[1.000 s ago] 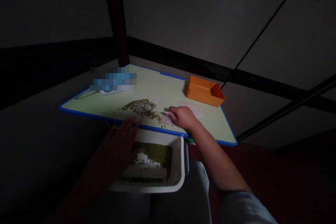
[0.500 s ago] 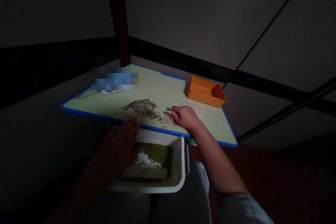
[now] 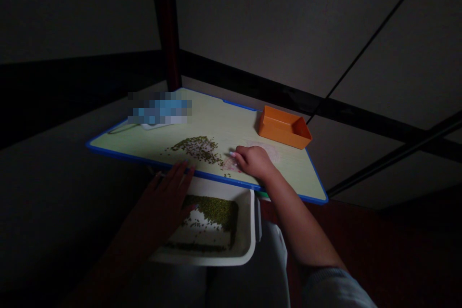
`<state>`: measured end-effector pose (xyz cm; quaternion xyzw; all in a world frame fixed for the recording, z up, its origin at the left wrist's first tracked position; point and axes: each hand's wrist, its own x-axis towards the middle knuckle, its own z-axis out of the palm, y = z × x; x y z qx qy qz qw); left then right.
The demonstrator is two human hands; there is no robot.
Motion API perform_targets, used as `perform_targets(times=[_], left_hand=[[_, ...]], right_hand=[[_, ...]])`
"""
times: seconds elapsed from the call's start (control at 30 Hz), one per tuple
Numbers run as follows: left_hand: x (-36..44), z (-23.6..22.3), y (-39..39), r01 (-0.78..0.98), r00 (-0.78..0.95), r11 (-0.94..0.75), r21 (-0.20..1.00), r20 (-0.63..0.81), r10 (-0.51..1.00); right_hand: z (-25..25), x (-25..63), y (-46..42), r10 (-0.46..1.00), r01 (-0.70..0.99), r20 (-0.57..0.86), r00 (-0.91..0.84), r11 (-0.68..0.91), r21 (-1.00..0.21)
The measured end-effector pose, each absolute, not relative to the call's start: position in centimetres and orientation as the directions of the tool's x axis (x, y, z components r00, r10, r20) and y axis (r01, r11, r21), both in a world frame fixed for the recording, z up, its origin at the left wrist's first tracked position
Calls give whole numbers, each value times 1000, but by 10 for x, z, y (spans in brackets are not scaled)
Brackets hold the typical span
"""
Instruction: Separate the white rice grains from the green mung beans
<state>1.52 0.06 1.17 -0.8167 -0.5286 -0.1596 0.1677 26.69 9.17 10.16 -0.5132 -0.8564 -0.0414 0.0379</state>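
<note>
My right hand [image 3: 254, 160] rests curled on the pale yellow tabletop [image 3: 288, 166] with its blue rim. Its thumb and fingers are pressed together, and whatever they may hold is hidden. Just left of it lies a loose patch of small green beans [image 3: 200, 148], like mung beans, with a few stray ones toward the front edge. My left hand [image 3: 168, 195], dim in shadow, has its fingers stretched out at the table's front edge. It hangs over the left side of a white plastic tub [image 3: 250, 231]. Inside the tub, more green beans [image 3: 216, 209] are heaped at the back.
An orange open box [image 3: 285, 127] stands at the tabletop's back right. A blurred blue and white item [image 3: 162, 111] lies at the back left. Dark panelled walls [image 3: 270, 24] close in behind, and the tub sits above my lap below the table edge.
Both hands keep nearly the same pose and place. The whole view has shifted very slightly; the beans look unchanged.
</note>
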Motion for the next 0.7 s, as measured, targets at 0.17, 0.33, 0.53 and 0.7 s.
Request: perform_targets(times=[0.17, 0.33, 0.53, 0.7], left_hand=[[16, 12, 0, 918, 386, -387, -90, 435, 814], [18, 14, -1, 920, 384, -380, -100, 435, 814], [17, 12, 0, 917, 390, -384, -110, 452, 802], [16, 11, 1, 919, 388, -378, -116, 443, 808]], right_hand=[[100, 263, 92, 870, 876, 101, -482, 481, 39], [100, 257, 92, 868, 875, 108, -484, 481, 60], [102, 255, 90, 895, 901, 105, -434, 428, 69], [103, 257, 90, 905, 912, 115, -410, 402, 88]])
